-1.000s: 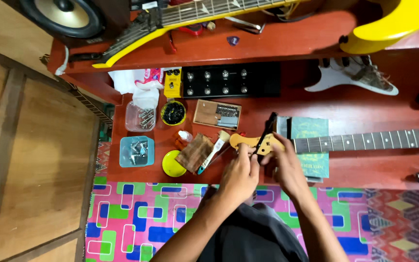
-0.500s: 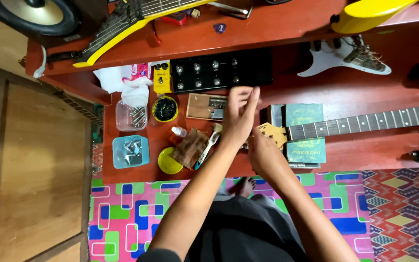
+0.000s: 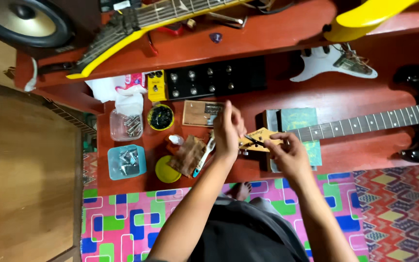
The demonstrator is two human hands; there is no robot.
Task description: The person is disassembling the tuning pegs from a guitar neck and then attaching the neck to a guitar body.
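we look down on a red bench point(image 3: 364, 155) that fills the middle of the frame, with a raised red shelf point(image 3: 277, 29) across the top and a bright patterned mat point(image 3: 122, 218) along the bottom. an electric guitar point(image 3: 413, 121) lies on the bench at the right; its neck point(image 3: 364, 126) runs as a long axis from the right edge toward the centre, tilting slightly down to the left, and ends in a pale wooden headstock point(image 3: 260, 138) at mid-frame. a yellow guitar point(image 3: 136, 29) lies on the shelf beside a speaker point(image 3: 25, 22) in the upper left.

both hands meet at the headstock. our left hand point(image 3: 226, 133) sits just left of its tip, fingers loosely curled and touching that end. our right hand point(image 3: 287, 153) sits just below and right of it, fingertips pinched on something thin and dark at the headstock face; we cannot tell what it is. the two hands are about equally near.

left of centre on the bench lie a black pedal unit point(image 3: 214, 80), a clear box of metal parts point(image 3: 127, 125), a blue tray point(image 3: 127, 161), a yellow-rimmed tin point(image 3: 160, 117), a yellow lid point(image 3: 167, 170) and a brown cloth point(image 3: 189, 154).
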